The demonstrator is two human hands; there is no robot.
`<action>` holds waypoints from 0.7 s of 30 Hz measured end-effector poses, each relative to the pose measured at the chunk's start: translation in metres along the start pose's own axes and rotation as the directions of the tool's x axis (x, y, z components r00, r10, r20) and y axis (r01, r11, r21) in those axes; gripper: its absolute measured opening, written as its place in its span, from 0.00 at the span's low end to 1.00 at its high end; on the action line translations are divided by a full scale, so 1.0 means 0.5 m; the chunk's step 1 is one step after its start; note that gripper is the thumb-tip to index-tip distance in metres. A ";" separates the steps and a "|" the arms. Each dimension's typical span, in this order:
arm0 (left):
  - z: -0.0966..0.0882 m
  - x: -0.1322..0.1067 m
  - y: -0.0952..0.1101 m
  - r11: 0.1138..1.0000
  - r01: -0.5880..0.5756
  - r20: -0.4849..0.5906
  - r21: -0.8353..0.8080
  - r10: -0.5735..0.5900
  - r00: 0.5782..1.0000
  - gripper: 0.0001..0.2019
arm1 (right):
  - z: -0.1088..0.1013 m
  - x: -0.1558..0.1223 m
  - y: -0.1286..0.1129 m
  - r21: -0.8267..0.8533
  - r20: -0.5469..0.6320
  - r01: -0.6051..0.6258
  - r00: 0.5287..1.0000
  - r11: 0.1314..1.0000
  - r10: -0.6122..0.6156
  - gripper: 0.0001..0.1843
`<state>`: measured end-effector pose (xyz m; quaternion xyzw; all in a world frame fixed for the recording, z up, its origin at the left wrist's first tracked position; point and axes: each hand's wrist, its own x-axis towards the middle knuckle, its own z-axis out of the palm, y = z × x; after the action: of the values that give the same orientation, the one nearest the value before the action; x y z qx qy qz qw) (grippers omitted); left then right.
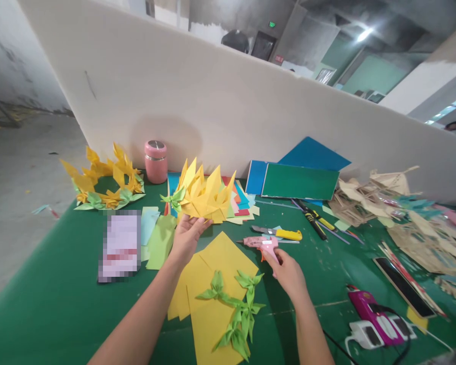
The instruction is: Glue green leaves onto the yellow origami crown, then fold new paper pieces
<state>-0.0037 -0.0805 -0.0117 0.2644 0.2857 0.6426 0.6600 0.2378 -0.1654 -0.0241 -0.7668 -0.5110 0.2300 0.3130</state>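
My left hand (186, 236) is closed on the lower edge of a folded yellow paper crown of pointed petals (204, 195) with a green paper leaf on its left end, holding it up above the green table (60, 299). My right hand (286, 271) grips the handle of a pink hot glue gun (261, 243), whose nozzle points left, low over the table. Under both forearms lie yellow paper sheets (212, 289) with several green folded leaves (237, 309) on them.
A finished yellow-and-green paper ring (105, 182) and a pink jar (156, 161) stand at the back left. Coloured paper stack (241, 200), blue and green cards (299, 180), a yellow utility knife (284, 233), wooden cut-outs (395, 208), a magenta device on a white power strip (376, 319) lie right. White partition behind.
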 end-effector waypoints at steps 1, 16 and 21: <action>-0.001 0.000 0.000 1.000 -0.001 0.004 0.008 0.001 1.000 0.18 | 0.002 0.000 0.005 -0.068 -0.013 0.034 0.999 0.997 -0.035 0.23; 0.001 0.001 -0.002 1.000 -0.001 0.024 0.011 0.001 1.000 0.18 | 0.054 -0.082 -0.160 0.004 0.513 0.748 0.568 0.663 -0.644 0.17; -0.001 -0.002 0.000 1.000 -0.003 0.027 0.014 0.003 1.000 0.20 | 0.072 -0.092 -0.173 -0.033 0.574 0.702 0.596 0.712 -0.561 0.08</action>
<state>-0.0041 -0.0816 -0.0119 0.2780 0.2808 0.6379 0.6610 0.1413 -0.1750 0.0143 -0.4730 -0.8406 0.2348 0.1207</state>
